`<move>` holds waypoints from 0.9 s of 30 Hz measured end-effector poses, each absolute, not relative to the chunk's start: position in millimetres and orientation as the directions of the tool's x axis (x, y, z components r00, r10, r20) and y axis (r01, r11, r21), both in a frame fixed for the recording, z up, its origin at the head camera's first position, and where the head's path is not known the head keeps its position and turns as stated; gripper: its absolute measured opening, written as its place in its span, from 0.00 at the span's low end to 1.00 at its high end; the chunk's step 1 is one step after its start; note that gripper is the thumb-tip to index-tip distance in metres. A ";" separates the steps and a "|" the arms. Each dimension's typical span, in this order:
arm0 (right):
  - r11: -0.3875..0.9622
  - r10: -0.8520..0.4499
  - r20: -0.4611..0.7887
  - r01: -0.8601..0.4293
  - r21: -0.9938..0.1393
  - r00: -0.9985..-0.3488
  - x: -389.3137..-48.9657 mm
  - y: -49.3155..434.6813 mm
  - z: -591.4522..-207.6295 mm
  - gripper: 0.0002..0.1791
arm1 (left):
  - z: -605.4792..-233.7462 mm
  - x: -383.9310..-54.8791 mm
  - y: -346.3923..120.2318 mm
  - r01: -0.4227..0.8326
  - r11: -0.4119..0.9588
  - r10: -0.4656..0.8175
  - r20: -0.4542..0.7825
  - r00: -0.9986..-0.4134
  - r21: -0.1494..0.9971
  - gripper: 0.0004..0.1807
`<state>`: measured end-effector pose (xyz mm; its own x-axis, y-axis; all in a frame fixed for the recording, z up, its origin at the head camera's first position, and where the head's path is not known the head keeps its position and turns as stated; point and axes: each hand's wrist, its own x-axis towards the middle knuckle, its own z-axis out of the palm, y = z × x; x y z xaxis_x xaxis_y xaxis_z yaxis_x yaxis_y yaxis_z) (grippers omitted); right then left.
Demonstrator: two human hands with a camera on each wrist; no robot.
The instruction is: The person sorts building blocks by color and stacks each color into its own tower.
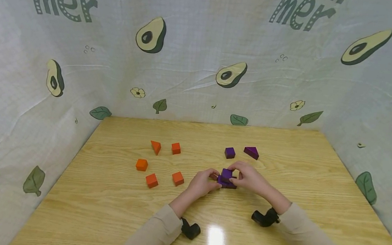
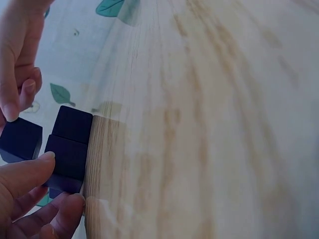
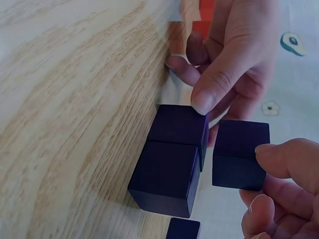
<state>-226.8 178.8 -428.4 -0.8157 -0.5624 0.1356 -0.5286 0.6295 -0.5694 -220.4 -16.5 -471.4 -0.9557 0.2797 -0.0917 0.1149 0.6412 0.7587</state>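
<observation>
Two dark purple cubes stand side by side on the table, the left-hand cube (image 3: 179, 123) against the right-hand cube (image 3: 164, 174). My left hand (image 1: 202, 183) pinches the left one between thumb and fingers at its side. Between the thumb and fingers of my right hand (image 1: 250, 176) is a third purple cube (image 3: 240, 154). In both wrist views a gap shows between this held cube and the pair; from the head view it overlaps them from above.
Farther back lie another purple cube (image 1: 230, 153) and a purple triangular block (image 1: 251, 152). On the left are several orange cubes (image 1: 178, 178) and an orange triangular block (image 1: 156, 147). A printed white cloth (image 1: 191, 91) surrounds the wooden table (image 1: 104, 208) at back and sides.
</observation>
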 end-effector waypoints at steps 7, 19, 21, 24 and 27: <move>0.626 -0.585 0.121 -0.541 -0.562 -0.802 -226.4 175.2 -428.4 0.15 | -471.9 -218.9 -17.5 0.097 0.600 0.292 -0.105 -0.951 0.794 0.19; 0.625 -0.606 0.112 -0.559 -0.545 -0.787 -227.9 173.9 -430.3 0.14 | -469.7 -217.5 -18.1 0.121 0.597 0.304 -0.084 -0.949 0.793 0.19; 0.627 -0.606 0.113 -0.560 -0.542 -0.787 -227.6 173.7 -429.8 0.15 | -469.7 -217.7 -17.9 0.129 0.608 0.302 -0.077 -0.950 0.783 0.19; 0.626 -0.607 0.112 -0.561 -0.542 -0.787 -227.6 173.5 -429.9 0.15 | -469.8 -218.0 -17.8 0.136 0.617 0.300 -0.072 -0.951 0.775 0.19; 0.626 -0.607 0.111 -0.559 -0.544 -0.787 -227.8 173.4 -430.5 0.15 | -470.0 -218.1 -18.1 0.140 0.621 0.302 -0.071 -0.951 0.771 0.19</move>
<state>-227.8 173.4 -430.5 -0.7872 -0.6067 0.1107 -0.5589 0.6258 -0.5441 -218.1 -18.1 -470.0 -0.9506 0.3022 -0.0705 0.1403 0.6214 0.7709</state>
